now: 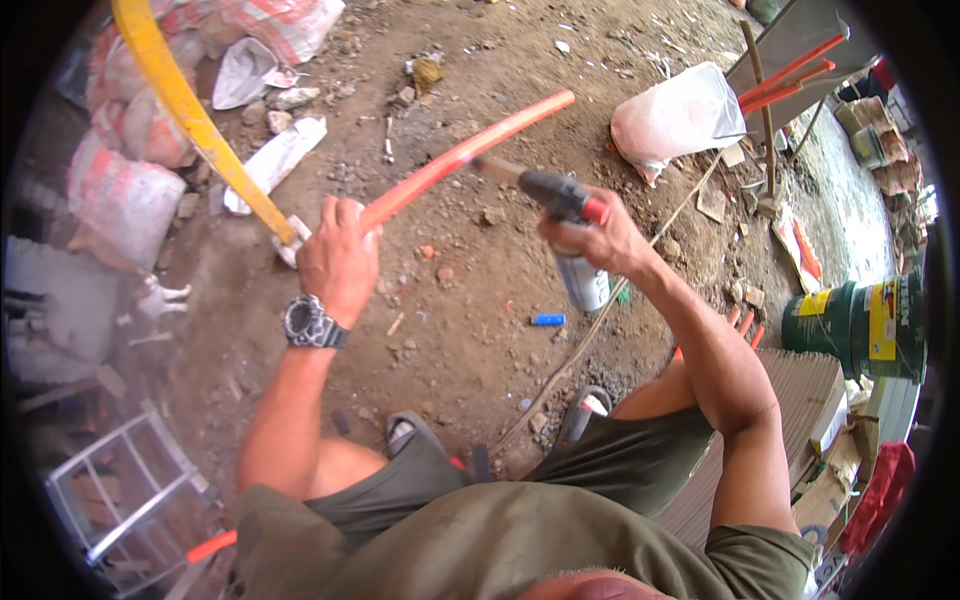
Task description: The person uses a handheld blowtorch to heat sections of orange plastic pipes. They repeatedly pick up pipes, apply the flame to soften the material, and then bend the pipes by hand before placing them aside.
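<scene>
My left hand (338, 258) is closed around the near end of an orange plastic pipe (425, 177), which slants up and away to the right with a slight bend. In my right hand (610, 240) is a gas torch (555, 195) with a black head, a red part and a pale canister (582, 283) below. The torch's nozzle (493, 168) points left, close to the middle of the pipe; whether they touch I cannot tell. A flame cannot be made out. Beside my left hand, the foot of a yellow bar (190, 120) stands on the dirt.
Dirt ground (460, 350) holds stones and a blue lighter (548, 320). Filled sacks (125, 200) lie at the left, above a metal ladder (130, 500). A white sack (675, 115), green buckets (885, 325) and stacked boards (775, 410) stand right. A thin cord (570, 355) crosses the ground.
</scene>
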The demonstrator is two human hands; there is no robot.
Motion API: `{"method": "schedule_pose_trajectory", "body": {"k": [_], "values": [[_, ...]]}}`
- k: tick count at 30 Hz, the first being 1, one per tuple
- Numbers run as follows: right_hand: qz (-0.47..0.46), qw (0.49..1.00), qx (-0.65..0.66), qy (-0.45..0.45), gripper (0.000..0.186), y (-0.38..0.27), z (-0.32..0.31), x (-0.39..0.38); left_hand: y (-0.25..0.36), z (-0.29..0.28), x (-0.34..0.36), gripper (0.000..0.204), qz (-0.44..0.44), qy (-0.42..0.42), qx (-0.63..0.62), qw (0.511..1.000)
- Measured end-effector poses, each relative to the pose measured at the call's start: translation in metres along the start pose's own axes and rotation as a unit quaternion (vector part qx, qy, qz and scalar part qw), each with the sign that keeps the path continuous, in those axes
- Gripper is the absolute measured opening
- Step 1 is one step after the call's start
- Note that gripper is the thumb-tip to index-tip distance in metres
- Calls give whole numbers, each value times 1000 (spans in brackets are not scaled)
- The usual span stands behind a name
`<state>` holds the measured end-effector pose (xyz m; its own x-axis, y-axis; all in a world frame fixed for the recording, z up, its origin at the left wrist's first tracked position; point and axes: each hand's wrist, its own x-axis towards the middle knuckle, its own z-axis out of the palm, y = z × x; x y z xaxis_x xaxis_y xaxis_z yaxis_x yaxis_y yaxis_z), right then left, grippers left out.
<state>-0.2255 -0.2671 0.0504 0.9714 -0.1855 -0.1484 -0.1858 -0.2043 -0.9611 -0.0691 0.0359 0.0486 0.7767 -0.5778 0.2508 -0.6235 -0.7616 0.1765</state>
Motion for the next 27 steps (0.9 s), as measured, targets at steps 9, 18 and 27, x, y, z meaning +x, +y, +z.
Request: {"method": "schedule_pose_trajectory", "body": {"k": [9,18,27], "values": [[58,982,21,176,21,16,-22,15,-4,8,-1,29,1,0,-77,997],[17,1000,8,13,30,18,-1,9,-10,12,4,37,-90,-123,-185,971],[-34,993,-20,-108,46,-4,18,3,-22,20,2,35,-122,-160,-275,940]]}}
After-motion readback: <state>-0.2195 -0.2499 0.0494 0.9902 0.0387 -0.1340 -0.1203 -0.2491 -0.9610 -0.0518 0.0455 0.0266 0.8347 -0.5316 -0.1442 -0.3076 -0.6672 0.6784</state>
